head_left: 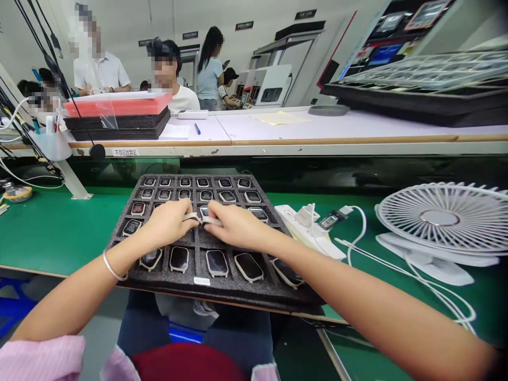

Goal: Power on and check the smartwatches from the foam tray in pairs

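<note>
Foam tray (234, 289), dark and divided into small pockets, lies on the green mat (51, 227) at the bench edge, and most of its pockets hold watch bodies (217, 263) lying face up. Over the middle of the tray the left hand (169, 222) and the right hand (238, 225) meet, fingertips pinched narrow from either side on one watch body (203, 212) held just above the third row – its screen shows between the two thumbs. A thin bracelet (112, 269) circles the left wrist. Just right of the tray lies a white power strip (301, 230) with a plug in it, and a white cable (397, 270) trails past a white fan (444, 219) lying tilted on the mat. Behind, a raised shelf (317, 129) carries a red-topped stack (115, 106) of trays and a pen (197, 128) – other people sit and stand beyond it.
</note>
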`<state>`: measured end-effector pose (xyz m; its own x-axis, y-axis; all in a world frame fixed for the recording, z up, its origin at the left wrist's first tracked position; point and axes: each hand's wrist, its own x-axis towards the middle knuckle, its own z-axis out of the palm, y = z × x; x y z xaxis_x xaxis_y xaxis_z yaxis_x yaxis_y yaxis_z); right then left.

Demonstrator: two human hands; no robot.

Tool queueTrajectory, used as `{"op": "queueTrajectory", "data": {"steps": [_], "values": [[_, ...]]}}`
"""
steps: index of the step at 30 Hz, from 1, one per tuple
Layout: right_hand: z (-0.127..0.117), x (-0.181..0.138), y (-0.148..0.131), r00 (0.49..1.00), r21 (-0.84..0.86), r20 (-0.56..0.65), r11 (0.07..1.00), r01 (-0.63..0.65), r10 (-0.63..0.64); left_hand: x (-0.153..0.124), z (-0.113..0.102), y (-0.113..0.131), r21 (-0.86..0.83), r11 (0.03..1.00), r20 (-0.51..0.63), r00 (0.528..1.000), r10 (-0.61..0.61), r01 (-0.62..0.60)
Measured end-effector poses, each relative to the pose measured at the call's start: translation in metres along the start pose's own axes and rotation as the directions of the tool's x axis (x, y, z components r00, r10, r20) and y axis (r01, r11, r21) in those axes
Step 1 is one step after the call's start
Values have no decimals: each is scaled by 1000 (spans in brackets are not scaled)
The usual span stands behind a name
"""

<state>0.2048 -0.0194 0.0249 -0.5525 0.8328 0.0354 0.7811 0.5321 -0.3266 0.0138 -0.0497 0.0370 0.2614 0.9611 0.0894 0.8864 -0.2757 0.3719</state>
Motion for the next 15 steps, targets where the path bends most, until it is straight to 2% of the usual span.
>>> {"op": "queueTrajectory", "data": {"steps": [1,2,4,6,9,11,13,15], "values": [[-5,5,3,999,206,-36,979,6,1,4,-5,-1,-199,980,-8,1000,19,-20],[-9,10,6,998,451,-68,892,23,9,9,-10,-3,-418,908,-22,999,28,-35],[-14,20,10,995,841,-89,539,56,35,18,-14,-6,-743,669,-34,999,-10,-19],[-11,28,12,997,974,-45,223,31,58,25,-11,-8,-846,530,9,995,-95,58],[4,30,13,997,997,56,-59,-53,50,29,5,-13,-862,489,32,977,-211,134],[16,28,14,996,985,94,-144,-94,-11,27,17,-16,-845,530,-80,965,-251,68],[26,26,15,993,983,101,-147,-109,-64,23,27,-20,-797,604,-166,958,-233,9],[30,24,17,988,985,108,-120,-121,-107,19,33,-22,-745,667,-194,961,-195,-15]]}}
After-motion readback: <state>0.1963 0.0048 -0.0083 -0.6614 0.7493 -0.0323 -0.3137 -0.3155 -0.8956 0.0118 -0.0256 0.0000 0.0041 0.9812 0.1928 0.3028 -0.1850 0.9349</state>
